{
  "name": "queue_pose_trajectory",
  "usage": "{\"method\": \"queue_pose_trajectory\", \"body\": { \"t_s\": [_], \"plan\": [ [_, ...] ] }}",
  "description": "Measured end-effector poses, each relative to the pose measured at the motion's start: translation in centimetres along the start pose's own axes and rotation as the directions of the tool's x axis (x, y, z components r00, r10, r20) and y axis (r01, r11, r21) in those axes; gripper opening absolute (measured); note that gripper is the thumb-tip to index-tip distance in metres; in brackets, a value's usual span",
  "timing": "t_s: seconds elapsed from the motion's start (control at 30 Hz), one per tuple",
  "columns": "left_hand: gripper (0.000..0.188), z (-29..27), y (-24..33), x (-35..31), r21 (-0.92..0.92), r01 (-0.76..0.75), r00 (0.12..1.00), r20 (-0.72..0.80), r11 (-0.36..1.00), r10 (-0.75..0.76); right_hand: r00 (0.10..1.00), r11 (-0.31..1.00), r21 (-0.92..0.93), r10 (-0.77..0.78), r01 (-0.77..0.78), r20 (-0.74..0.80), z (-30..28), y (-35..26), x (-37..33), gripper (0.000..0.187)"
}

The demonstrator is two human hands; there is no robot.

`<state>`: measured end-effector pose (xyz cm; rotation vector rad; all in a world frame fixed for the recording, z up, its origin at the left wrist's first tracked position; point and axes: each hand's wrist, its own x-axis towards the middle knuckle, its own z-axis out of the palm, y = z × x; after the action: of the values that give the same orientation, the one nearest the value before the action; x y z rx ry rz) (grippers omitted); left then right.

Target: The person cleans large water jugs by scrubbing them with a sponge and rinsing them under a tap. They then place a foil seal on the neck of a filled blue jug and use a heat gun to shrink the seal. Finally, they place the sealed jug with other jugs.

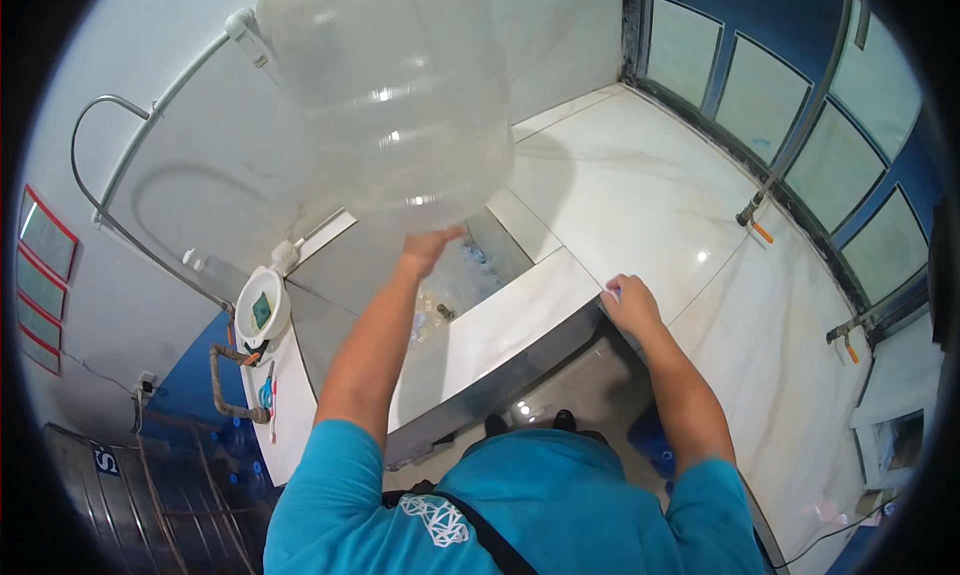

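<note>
A very large, translucent ribbed plastic jug (390, 105) fills the upper middle, its rounded lower end above a grey basin. My left hand (434, 249) is at that lower end, fingers pointing right and seeming to hold it from below; the jug partly hides the grip. On the right, my right hand (632, 307) is closed in a pinch above the basin's corner. A bit of something small and pale purple shows at its fingertips, too small to name. Blue caps (480, 260) and clear plastic pieces lie in the basin (345, 260) beneath my left hand.
At left, a white bowl (243, 320) with a green sponge stands near blue-handled scissors (266, 390) and a bent pipe (222, 380). A white tiled counter (640, 175) spreads right, with orange-handled taps (762, 232) along the wall. Below sits a blue jug (652, 440).
</note>
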<state>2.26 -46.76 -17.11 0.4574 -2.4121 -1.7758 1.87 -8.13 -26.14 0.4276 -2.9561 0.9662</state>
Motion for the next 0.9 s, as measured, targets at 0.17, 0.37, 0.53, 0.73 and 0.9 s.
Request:
{"method": "queue_pose_trajectory", "body": {
  "t_s": [0.17,0.37,0.53,0.73,0.9],
  "plan": [
    [0.058,-2.3,5.4,5.9,-0.143,-0.291,0.943,0.124,0.946,0.309,0.993,0.992,0.064,0.115,-0.113,-0.036,-0.1,0.4,-0.3,0.025],
    [0.064,2.9,0.2,3.7,-0.047,-0.283,0.952,0.104,0.958,0.287,0.980,0.990,0.106,0.105,-0.088,-0.171,0.6,0.1,-2.1,0.024],
    [0.064,-0.5,-6.8,8.4,0.682,-0.468,0.863,0.216,0.562,0.457,0.996,0.948,0.316,-0.018,0.044,-0.084,-1.9,-4.0,-5.4,0.023],
    [0.040,-1.3,10.7,8.3,-0.028,-0.252,0.964,0.084,0.967,0.254,0.982,0.937,0.314,0.178,-0.149,-0.065,-1.6,-0.8,-12.8,0.023],
    [0.052,1.5,0.0,8.4,0.295,-0.639,0.764,0.141,0.710,0.629,0.933,0.932,0.085,0.358,-0.353,-0.047,6.9,6.7,-24.8,0.019]
  ]
}}
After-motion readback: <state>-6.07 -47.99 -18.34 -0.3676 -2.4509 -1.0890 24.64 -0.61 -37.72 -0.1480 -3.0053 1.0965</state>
